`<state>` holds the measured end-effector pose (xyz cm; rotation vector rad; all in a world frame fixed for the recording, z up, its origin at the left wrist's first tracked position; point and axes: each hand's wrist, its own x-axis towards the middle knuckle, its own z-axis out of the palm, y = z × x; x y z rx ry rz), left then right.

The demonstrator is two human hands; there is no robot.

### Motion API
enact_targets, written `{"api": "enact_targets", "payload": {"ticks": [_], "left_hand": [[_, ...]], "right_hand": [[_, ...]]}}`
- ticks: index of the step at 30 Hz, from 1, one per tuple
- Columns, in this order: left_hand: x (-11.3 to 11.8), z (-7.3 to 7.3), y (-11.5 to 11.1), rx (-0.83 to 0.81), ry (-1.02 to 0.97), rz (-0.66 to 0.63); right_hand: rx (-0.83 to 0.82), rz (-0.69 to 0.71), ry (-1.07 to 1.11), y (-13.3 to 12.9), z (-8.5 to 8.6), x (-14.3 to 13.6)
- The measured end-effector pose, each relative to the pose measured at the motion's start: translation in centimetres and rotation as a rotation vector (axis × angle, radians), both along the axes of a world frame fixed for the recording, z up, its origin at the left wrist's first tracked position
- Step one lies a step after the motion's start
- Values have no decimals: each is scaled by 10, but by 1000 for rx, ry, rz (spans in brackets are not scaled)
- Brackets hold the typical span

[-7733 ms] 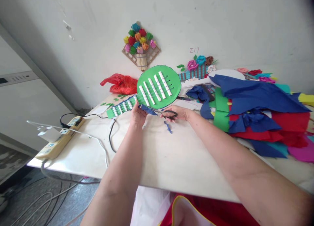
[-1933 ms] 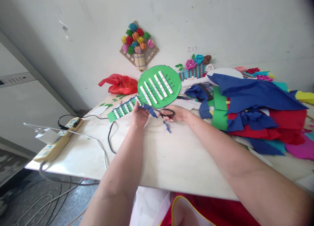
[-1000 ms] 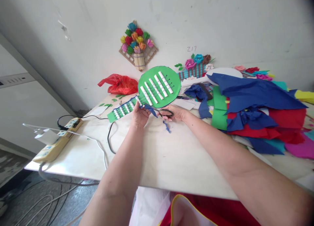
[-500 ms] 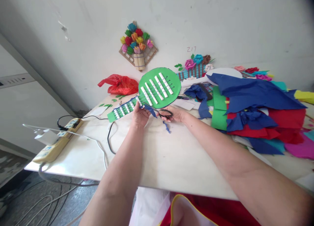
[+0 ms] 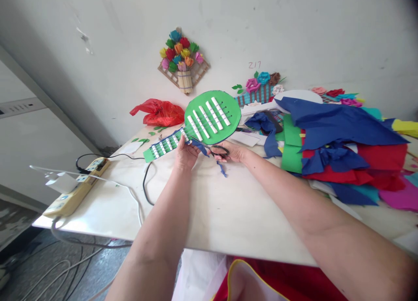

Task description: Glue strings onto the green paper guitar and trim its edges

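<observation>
My left hand [image 5: 187,154] grips a green paper guitar [image 5: 206,101] by its neck, close to where the neck meets the round body. White rolled-paper strips and thin strings run across the guitar. In my right hand [image 5: 232,151] is a pair of black-handled scissors [image 5: 220,150], its blades pointing left at the guitar's lower edge. Blue paper [image 5: 200,146] sticks out along that edge beside the blades. A narrow blue scrap [image 5: 223,170] dangles just below the scissors.
A heap of blue paper [image 5: 339,120] with red and green sheets covers the table's right side. A red plastic bag [image 5: 160,113] lies behind the guitar. At the left are a power strip [image 5: 78,188] and cables. Paper flowers [image 5: 181,51] hang on the wall.
Almost nothing differs. Both hands, the guitar and the scissors keep nearly the same place, with only slight movement at the blades.
</observation>
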<state>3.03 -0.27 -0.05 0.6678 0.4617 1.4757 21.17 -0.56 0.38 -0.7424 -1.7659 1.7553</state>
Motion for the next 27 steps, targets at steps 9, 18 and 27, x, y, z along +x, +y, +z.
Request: {"api": "enact_targets", "payload": {"ticks": [9,18,27], "left_hand": [[-1,2,0,-22,-60,-11],[0,4,1,-63,-54,42],[-1,4,1,-31,-30,50]], "right_hand": [[-17,-2,13,3,-1,0],[-46,-6,46,3,0,-1],[-72,-15,18,9,-4,-2]]}}
